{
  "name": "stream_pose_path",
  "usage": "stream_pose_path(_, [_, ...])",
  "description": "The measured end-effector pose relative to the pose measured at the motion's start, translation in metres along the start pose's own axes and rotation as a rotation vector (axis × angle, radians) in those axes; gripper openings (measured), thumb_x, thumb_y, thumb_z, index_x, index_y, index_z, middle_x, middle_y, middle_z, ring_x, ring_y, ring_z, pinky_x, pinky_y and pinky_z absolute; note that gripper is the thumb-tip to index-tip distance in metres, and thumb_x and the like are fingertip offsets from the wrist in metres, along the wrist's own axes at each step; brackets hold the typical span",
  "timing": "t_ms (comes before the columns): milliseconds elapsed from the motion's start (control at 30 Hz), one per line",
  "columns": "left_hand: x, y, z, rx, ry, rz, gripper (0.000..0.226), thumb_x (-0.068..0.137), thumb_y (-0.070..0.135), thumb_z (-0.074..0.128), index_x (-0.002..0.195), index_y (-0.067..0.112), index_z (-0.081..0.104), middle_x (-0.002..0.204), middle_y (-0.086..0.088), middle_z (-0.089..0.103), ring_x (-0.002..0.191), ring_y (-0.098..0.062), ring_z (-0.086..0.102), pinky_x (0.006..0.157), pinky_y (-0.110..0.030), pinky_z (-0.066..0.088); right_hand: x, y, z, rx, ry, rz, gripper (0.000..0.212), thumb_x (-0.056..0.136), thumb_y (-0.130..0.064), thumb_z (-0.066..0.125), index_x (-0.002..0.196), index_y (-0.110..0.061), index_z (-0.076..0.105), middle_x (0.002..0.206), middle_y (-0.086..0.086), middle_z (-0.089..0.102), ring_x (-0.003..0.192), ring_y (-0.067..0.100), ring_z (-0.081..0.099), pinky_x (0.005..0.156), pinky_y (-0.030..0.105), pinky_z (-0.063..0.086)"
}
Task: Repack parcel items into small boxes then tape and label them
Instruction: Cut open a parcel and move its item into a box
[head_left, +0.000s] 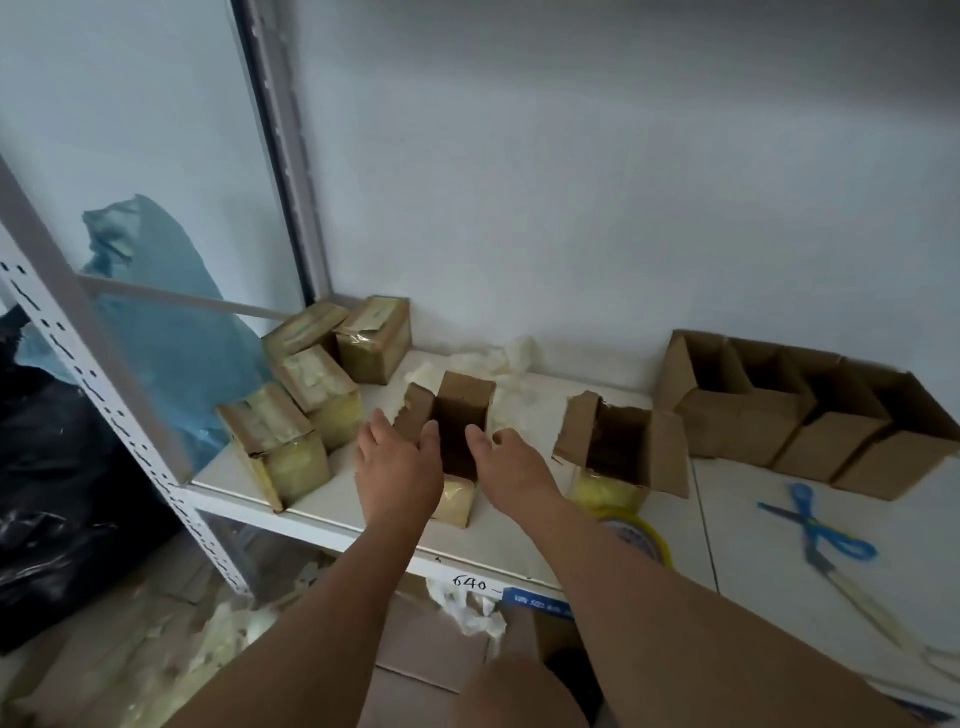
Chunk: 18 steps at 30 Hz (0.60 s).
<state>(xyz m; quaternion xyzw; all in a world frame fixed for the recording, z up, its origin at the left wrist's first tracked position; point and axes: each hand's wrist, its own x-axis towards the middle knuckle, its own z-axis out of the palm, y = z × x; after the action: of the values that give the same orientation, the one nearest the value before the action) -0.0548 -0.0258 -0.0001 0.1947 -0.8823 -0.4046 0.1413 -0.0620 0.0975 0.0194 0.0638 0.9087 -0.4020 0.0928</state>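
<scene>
Reaching with spread hands, left (397, 467) and right (511, 470), you flank an open box (462, 410); four taped boxes (317, 384) sit left, empties (810, 415) wait right.

Hidden and unclear parts around the hands

The left hand (397, 470) covers the near left wall of the open box (462, 415); its inside is too dark to read. Behind the right forearm, the tape roll (641, 538) shows only partly. Right of the right hand (511, 467), the scissors (826, 535) are blurred
</scene>
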Motion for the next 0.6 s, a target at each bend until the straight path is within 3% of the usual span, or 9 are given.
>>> stream_pose_path(200, [0.015, 0.002, 0.008, -0.062, -0.022, -0.064, 0.067, 0.097, 0.057, 0.039, 0.146, 0.012, 0.034, 0.148, -0.009, 0.04, 0.135, -0.028, 0.037, 0.106, -0.045, 0.034, 0.022, -0.003, 0.008, 0.13, -0.029, 0.061, 0.069, 0.097, -0.062, 0.03, 0.14, -0.01, 0.041, 0.137, 0.011, 0.051, 0.124, 0.03, 0.05, 0.093, 0.035, 0.039])
stream_pose_path(300, [0.026, 0.001, 0.001, -0.044, 0.013, -0.07, 0.064, 0.097, 0.06, 0.034, 0.14, 0.015, 0.046, 0.143, -0.005, 0.045, 0.132, -0.025, 0.041, 0.104, -0.044, 0.035, 0.031, -0.015, 0.012, -0.145, 0.175, -0.037, 0.069, 0.096, -0.062, 0.032, 0.142, -0.012, 0.037, 0.143, 0.011, 0.044, 0.13, 0.029, 0.043, 0.105, 0.044, 0.038])
stream_pose_path(367, [0.033, -0.002, -0.006, 0.005, 0.03, -0.072, 0.059, 0.098, 0.059, 0.032, 0.134, 0.016, 0.053, 0.139, -0.006, 0.05, 0.129, -0.026, 0.044, 0.101, -0.045, 0.037, 0.036, -0.027, 0.011, -0.329, 0.305, -0.156, 0.067, 0.097, -0.061, 0.029, 0.145, -0.014, 0.035, 0.154, 0.009, 0.03, 0.143, 0.027, 0.026, 0.114, 0.045, 0.025])
stream_pose_path(433, [0.045, -0.011, -0.015, 0.063, 0.065, -0.064, 0.053, 0.099, 0.054, 0.034, 0.128, 0.016, 0.058, 0.134, -0.007, 0.054, 0.123, -0.028, 0.047, 0.098, -0.044, 0.038, 0.044, -0.046, 0.014, -0.425, 0.329, -0.266, 0.062, 0.099, -0.056, 0.027, 0.144, -0.015, 0.039, 0.159, 0.007, 0.024, 0.147, 0.024, 0.016, 0.117, 0.044, 0.016])
stream_pose_path(600, [0.069, -0.032, -0.04, 0.174, 0.176, 0.028, 0.036, 0.101, 0.035, 0.04, 0.118, 0.013, 0.063, 0.124, -0.007, 0.058, 0.116, -0.027, 0.047, 0.092, -0.039, 0.039, 0.062, -0.085, 0.042, -0.504, 0.234, -0.415, 0.051, 0.101, -0.048, 0.028, 0.133, -0.015, 0.05, 0.145, 0.006, 0.044, 0.138, 0.025, 0.033, 0.112, 0.045, 0.027])
